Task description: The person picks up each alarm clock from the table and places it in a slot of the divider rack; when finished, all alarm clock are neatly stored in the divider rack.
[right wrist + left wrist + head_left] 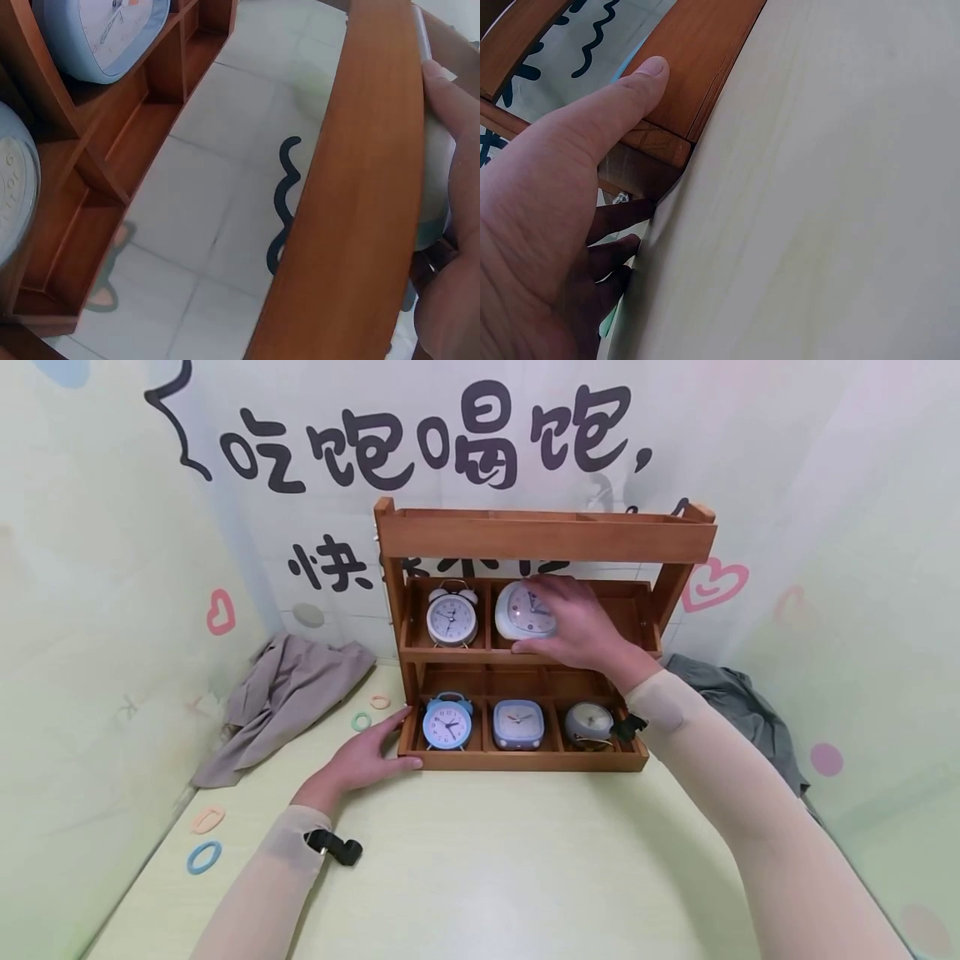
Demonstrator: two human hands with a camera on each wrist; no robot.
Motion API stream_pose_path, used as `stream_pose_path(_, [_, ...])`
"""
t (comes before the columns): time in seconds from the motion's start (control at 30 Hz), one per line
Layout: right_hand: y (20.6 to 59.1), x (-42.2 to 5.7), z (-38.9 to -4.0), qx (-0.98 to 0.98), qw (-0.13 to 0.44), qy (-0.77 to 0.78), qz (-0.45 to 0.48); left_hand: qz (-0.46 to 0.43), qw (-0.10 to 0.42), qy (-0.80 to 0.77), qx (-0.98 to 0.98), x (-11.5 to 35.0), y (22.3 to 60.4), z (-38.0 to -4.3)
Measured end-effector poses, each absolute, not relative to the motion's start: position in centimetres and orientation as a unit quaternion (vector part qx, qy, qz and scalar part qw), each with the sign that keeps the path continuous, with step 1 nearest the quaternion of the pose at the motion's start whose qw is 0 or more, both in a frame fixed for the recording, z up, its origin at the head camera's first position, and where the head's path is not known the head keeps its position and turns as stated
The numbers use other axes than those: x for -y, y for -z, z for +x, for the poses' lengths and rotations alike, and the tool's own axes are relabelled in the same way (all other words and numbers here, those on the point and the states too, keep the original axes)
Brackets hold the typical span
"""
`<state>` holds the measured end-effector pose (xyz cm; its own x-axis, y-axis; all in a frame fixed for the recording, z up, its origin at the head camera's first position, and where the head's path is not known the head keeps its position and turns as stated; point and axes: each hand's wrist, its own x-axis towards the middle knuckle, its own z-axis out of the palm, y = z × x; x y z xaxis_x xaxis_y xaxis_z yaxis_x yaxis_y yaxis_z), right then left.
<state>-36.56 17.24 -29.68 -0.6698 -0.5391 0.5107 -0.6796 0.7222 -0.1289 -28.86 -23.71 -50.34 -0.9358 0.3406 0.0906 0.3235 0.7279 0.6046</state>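
Observation:
A three-tier wooden shelf (546,537) stands against the back wall. My right hand (576,622) grips a white, rounded alarm clock (517,610) in the middle tier, covering its right side. In the right wrist view, a board partly hides that clock. My left hand (367,758) holds the shelf's lower left corner, its thumb (649,79) on the front board and its fingers by the side. Left of the gripped clock stands a white twin-bell alarm clock (452,617). The bottom tier holds a blue twin-bell clock (447,727), a blue square clock (518,726) and a grey round clock (589,724).
Grey-brown cloth (288,693) lies crumpled left of the shelf, and dark grey cloth (738,714) lies to its right. Several small rings lie on the table's left, among them a blue ring (204,857) and a green ring (362,722). Printed walls enclose the table (510,868).

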Motion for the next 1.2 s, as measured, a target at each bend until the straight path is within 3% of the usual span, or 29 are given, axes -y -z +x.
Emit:
stream_pose_path(0.77, [30.8, -17.4, -36.0, 0.917, 0.134, -0.166, 0.336, 0.176, 0.010, -0.318, -0.932, 23.7, 50.6, -28.8])
stream_pose_path(0.87, [31.0, -18.0, -35.4, 0.913, 0.152, -0.170, 0.338, 0.174, 0.012, -0.318, -0.932, 23.6, 50.7, -28.8])
stream_pose_path(1.2, [32.7, -24.5, -30.4, 0.857, 0.300, -0.195, 0.370, 0.173, 0.010, -0.320, -0.931, 23.7, 50.4, -28.7])
